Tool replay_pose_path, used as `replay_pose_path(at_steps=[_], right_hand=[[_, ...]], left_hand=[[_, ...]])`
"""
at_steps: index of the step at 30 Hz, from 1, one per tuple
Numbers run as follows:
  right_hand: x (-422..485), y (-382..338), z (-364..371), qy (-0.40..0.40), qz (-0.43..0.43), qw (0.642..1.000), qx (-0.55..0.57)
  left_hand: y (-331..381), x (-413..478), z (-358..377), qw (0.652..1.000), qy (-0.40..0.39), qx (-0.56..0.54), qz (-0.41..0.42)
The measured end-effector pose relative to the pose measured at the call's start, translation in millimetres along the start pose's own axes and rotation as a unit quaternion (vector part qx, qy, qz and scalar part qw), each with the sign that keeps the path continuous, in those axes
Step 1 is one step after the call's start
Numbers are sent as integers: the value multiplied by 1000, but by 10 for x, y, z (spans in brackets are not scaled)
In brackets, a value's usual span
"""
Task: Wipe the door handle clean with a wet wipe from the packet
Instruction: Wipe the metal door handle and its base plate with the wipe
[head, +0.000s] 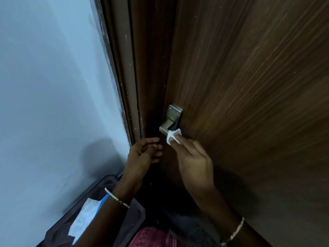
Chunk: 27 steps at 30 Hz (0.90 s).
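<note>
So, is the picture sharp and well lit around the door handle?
Head view: dim light, door handle and wet wipe are readable; deep shadow behind the left hand; the wide-angle lens bends the door frame; grain of the door at right looks smeared.

Dim indoor light w/ a cool bluish cast on the wall (44, 86), brightest upper left, fading to murk at the bottom. A soft grey shadow lies on the wall just left of the left hand (144, 154). The door (249, 86) goes near black toward lower right, its grain smeared into streaks (blur or compression, can't tell). The door handle (166, 126) carries a dull sheen. Wide-angle lens bends the door frame (124, 68). The wet wipe (173, 138) reads bright, edges soft.
</note>
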State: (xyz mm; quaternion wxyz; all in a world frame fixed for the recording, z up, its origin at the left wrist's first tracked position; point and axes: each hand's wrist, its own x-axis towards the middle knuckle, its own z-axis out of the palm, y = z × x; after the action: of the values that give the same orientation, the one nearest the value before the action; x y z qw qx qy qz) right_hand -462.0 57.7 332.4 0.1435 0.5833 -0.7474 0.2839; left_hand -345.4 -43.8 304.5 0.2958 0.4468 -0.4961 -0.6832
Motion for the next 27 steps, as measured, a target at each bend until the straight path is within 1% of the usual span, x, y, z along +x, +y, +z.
replay_pose_path(at_steps=[2, 4, 5, 6, 7, 8, 9, 10, 11, 12, 13, 14, 15, 18, 19, 21, 22, 23, 25, 27], right_hand=[[-104, 56, -61, 32, 38, 997, 60], [-199, 112, -103, 69, 107, 981, 149], [-230, 135, -109, 88, 158, 961, 209], [-261, 163, -103, 102, 227, 924, 291], [-282, 194, -89, 110, 315, 855, 396], [-294, 220, -65, 105, 406, 748, 514], [-296, 248, -28, 87, 479, 617, 619], [-288, 259, 9, 64, 519, 503, 688], [-259, 256, 60, 43, 541, 425, 724], [-198, 237, 111, 28, 553, 366, 748], [-118, 208, 165, 23, 560, 317, 765], [-24, 178, 213, 25, 567, 276, 776], [87, 137, 252, 26, 571, 253, 781], [357, 53, 321, 2, 560, 221, 799], [394, 48, 352, 1, 556, 199, 807], [404, 66, 431, 8, 547, 143, 825], [399, 73, 471, 7, 544, 126, 830], [395, 70, 511, 6, 542, 117, 832], [407, 72, 609, 0, 553, 121, 824], [438, 49, 670, -25, 573, 160, 803]], left_hand=[[11, -2, 12, 1000, -4, 1, -2], [16, -4, 20, 1000, -8, 2, -4], [18, -8, 22, 1000, -10, 1, -3], [20, -13, 23, 1000, -11, 0, 0], [23, -19, 22, 1000, -11, -1, 3], [24, -21, 21, 1000, -9, -2, 7], [24, -22, 23, 1000, -8, -2, 10], [22, -28, 27, 1000, -5, -3, 13], [23, -35, 34, 1000, -3, -4, 15], [22, -43, 40, 1000, 0, -4, 18], [21, -51, 46, 1000, 1, -4, 19], [20, -61, 48, 1000, 1, -5, 20], [22, -70, 46, 1000, 1, -6, 22], [25, -84, 22, 1000, 5, -9, 23], [20, -86, 6, 1000, 7, -9, 22], [4, -88, -21, 1000, 11, -9, 20], [-2, -86, -30, 1000, 12, -8, 20], [-7, -83, -35, 1000, 13, -8, 20], [-21, -75, -28, 1000, 14, -7, 19], [-31, -72, -14, 1000, 14, -7, 19]])
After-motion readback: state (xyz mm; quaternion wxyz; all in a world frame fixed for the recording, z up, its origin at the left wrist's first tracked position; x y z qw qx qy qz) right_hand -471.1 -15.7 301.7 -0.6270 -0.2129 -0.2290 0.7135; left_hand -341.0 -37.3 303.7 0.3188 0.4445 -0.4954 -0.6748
